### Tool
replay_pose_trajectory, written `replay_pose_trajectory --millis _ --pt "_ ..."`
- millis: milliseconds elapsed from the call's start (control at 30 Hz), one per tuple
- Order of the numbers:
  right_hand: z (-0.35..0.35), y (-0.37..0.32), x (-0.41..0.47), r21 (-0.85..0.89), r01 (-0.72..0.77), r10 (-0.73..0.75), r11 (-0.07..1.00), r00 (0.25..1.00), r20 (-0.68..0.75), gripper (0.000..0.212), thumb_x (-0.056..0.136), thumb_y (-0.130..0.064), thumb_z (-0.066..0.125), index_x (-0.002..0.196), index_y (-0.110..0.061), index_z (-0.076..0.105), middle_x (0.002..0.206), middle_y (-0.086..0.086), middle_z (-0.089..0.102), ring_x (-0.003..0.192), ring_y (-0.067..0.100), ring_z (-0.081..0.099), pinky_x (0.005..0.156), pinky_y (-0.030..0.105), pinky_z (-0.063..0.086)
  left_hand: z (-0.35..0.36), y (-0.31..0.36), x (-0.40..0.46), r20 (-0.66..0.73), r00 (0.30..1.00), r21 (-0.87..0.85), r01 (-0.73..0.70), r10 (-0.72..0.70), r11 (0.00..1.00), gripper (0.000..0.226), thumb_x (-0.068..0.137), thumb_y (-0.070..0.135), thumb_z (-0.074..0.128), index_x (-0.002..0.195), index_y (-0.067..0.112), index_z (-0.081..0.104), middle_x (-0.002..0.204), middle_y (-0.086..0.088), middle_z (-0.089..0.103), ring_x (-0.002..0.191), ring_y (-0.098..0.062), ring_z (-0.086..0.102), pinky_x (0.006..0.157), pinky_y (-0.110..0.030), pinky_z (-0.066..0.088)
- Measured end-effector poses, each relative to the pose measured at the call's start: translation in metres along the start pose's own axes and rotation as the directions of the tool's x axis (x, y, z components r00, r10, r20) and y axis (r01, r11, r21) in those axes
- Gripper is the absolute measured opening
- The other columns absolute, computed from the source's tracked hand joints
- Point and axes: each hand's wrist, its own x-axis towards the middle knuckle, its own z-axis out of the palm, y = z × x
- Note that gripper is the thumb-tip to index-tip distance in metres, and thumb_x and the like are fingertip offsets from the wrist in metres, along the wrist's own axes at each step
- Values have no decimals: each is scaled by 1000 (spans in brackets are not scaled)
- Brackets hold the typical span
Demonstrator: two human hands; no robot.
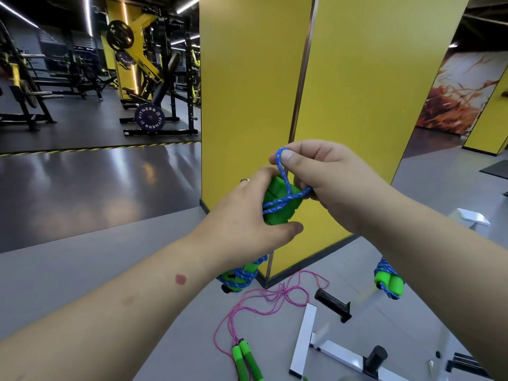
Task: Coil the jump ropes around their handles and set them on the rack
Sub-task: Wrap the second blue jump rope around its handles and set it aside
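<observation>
My left hand [247, 215] grips the green handles [277, 204], fingers curled round them and thumb pressed under their lower edge. My right hand [324, 182] pinches a loop of the blue rope [284, 174] between thumb and forefinger just above that grip; two strands cross the handles toward my right fingers. Below my left wrist the wrapped lower end [242, 276] of the same bundle shows. Further below lies a loose pink rope [264, 295], and under my right forearm a coiled blue-and-green rope [387, 279] near the white rack [302, 345].
</observation>
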Motion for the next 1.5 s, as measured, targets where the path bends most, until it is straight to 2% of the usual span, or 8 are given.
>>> replay_pose_trajectory --millis 500,733,833,1033,1100,1200,1300,1500 --pt "3 0 7 111 -87 105 990 979 -176 15 101 -27 56 91 -23 66 49 -8 43 49 12 39 55 29 38 4 6 -1 -182 983 -108 -18 -2 994 67 76 51 82 128 48 40 110 10 62 100 -7 62 83 -27 51" --pt "4 7 2 95 -149 160 984 980 -117 24 101 -17 52 86 -24 70 55 -5 44 43 10 34 51 27 33 -4 10 1 -219 976 -353 -86 7 932 62 80 37 86 128 43 45 101 15 65 88 -2 67 74 -18 53" --pt "1 6 2 -53 -122 117 991 988 -103 21 100 -21 56 87 -25 71 58 -3 49 46 12 38 52 30 34 -5 9 3 -170 985 -519 -83 -7 851 58 77 33 84 124 38 50 91 14 67 79 -10 66 72 -33 59" --pt "-5 -9 -6 -425 -57 84 903 996 44 19 94 -16 50 91 -26 66 48 -10 51 44 8 46 46 27 36 3 14 4 -122 992 -744 -73 -28 665 47 84 22 80 120 21 51 79 6 65 67 -17 59 58 -35 53" --pt "-5 -14 -9 -559 -14 63 829 996 68 21 93 -15 46 89 -29 62 48 -10 54 41 4 48 41 22 38 6 14 3 -131 991 -755 -75 -38 652 44 85 25 80 118 21 52 81 -1 62 67 -20 58 55 -37 53" --pt "-3 -16 -15 -676 70 11 734 993 114 18 91 -14 45 83 -26 57 60 -2 59 51 12 58 48 35 48 11 12 2 -132 989 -719 -52 -63 693 41 86 40 78 113 21 52 82 -1 59 67 -18 56 57 -36 51" --pt "-6 -12 -17 -749 132 -48 650 990 133 17 91 -17 45 84 -24 59 65 3 63 58 18 58 53 40 49 15 11 3 -105 992 -679 -19 -71 734 30 94 52 53 106 25 54 80 3 58 69 -17 54 63 -38 45" --pt "-6 -3 -14 -482 83 -91 872 996 6 15 98 -22 52 93 -29 64 63 1 68 45 10 46 43 24 39 1 27 7 -47 999 -794 -38 1 607 26 111 26 25 115 11 46 73 -7 66 69 -25 62 60 -32 49"
